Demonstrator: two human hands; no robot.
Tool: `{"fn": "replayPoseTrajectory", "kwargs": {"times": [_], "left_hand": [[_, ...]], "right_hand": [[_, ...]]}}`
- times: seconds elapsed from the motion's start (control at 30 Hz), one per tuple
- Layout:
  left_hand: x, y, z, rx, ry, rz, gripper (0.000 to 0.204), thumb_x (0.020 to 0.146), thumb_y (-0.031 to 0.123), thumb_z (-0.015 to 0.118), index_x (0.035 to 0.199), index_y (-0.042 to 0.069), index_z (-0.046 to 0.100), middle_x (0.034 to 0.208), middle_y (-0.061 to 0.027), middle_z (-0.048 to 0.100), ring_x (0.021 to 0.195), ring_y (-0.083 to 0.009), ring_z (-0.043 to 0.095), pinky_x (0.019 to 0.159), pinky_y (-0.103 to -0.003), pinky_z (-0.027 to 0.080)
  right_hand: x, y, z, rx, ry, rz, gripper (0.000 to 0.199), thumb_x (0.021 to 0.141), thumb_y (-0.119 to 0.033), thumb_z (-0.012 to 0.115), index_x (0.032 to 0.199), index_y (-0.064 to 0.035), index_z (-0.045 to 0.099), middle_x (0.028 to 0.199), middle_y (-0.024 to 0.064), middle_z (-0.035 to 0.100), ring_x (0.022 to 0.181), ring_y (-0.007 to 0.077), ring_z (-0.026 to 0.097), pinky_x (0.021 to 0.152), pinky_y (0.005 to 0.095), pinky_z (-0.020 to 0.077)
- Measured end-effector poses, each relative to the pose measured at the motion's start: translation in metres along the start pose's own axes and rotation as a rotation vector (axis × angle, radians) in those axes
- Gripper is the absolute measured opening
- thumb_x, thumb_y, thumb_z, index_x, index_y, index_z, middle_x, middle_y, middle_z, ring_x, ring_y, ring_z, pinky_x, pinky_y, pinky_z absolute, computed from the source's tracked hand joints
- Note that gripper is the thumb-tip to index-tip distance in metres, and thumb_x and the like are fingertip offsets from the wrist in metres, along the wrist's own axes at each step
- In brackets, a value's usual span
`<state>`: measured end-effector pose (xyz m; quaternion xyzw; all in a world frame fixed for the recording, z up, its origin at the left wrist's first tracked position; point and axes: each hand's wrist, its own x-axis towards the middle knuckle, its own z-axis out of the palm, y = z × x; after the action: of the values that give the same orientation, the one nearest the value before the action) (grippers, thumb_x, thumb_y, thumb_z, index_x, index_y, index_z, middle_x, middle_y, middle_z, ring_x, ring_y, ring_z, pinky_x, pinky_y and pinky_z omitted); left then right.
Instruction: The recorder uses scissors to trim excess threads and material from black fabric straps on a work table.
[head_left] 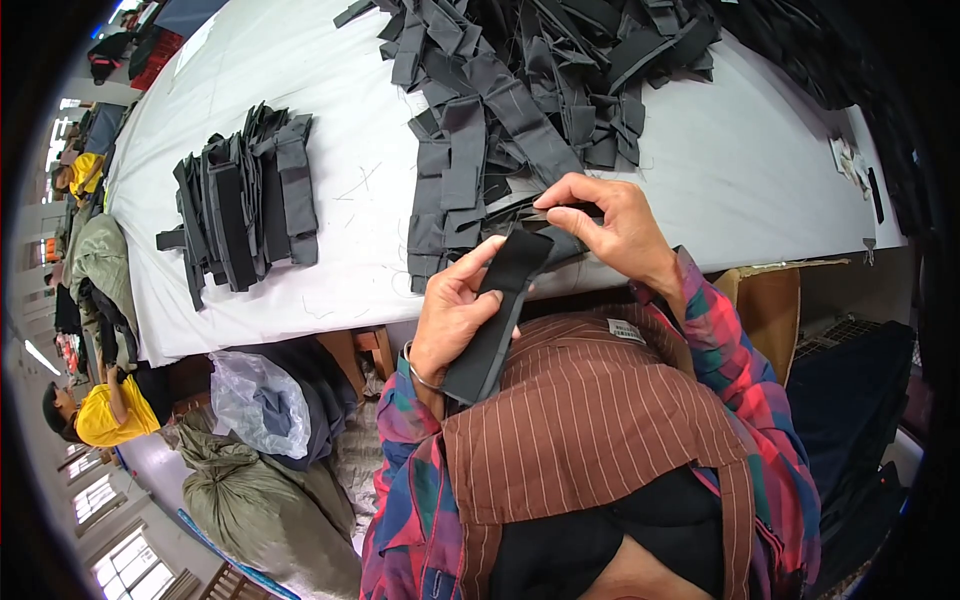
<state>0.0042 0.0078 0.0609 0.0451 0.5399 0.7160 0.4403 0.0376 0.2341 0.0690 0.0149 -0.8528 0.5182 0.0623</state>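
Note:
My left hand (455,315) is closed around a black fabric strip (508,290), with the thumb pressed on its face. The strip slants from the wrist up toward the right hand. Just beyond its upper end, my right hand (615,225) is closed in a pinch, thumb and forefinger nearly meeting. Something dark and thin shows between those fingers, but I cannot make out what it is. Beyond both hands lies a large loose heap of dark grey fabric strips (463,150), its near edge close to the fingers.
A smaller pile of dark strips (235,200) lies at left on the white-covered table (350,250). Below the table's left edge stand a clear plastic bag (265,400) and a tied olive sack (265,510). A cardboard box (765,305) is at right. A person in yellow (115,410) stands far left.

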Motion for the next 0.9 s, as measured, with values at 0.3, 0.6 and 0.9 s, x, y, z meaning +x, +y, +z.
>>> {"fn": "replayPoseTrajectory", "kwargs": {"times": [0.3, 0.6, 0.9], "left_hand": [[0.008, -0.014, -0.013, 0.134, 0.263, 0.228, 0.024, 0.081, -0.012, 0.046, 0.079, -0.001, 0.067, 0.075, -0.0002, 0.064, 0.069, -0.0056, 0.057, 0.063, -0.019, 0.044], [0.007, -0.014, -0.005, 0.270, 0.357, 0.352, 0.025, 0.079, -0.012, 0.047, 0.078, 0.000, 0.069, 0.074, 0.0033, 0.063, 0.066, -0.0013, 0.047, 0.059, -0.017, 0.035], [0.007, -0.017, -0.004, 0.318, 0.340, 0.402, 0.023, 0.080, -0.011, 0.049, 0.078, 0.000, 0.069, 0.073, 0.0034, 0.063, 0.064, -0.0009, 0.046, 0.055, -0.017, 0.034]], "right_hand": [[-0.012, -0.016, -0.003, 0.115, -0.111, -0.063, 0.013, 0.081, -0.006, 0.064, 0.091, 0.0004, 0.067, 0.081, 0.0082, 0.067, 0.075, 0.0189, 0.063, 0.070, 0.0279, 0.0474], [-0.017, -0.028, 0.014, -0.167, -0.103, -0.426, 0.017, 0.069, -0.019, 0.076, 0.084, -0.0130, 0.070, 0.068, 0.0008, 0.059, 0.062, 0.0207, 0.055, 0.057, 0.0332, 0.0397], [-0.016, -0.028, 0.020, -0.236, -0.089, -0.460, 0.014, 0.072, -0.020, 0.076, 0.082, -0.0139, 0.069, 0.068, 0.0001, 0.059, 0.062, 0.0198, 0.054, 0.057, 0.0325, 0.0392]]}}
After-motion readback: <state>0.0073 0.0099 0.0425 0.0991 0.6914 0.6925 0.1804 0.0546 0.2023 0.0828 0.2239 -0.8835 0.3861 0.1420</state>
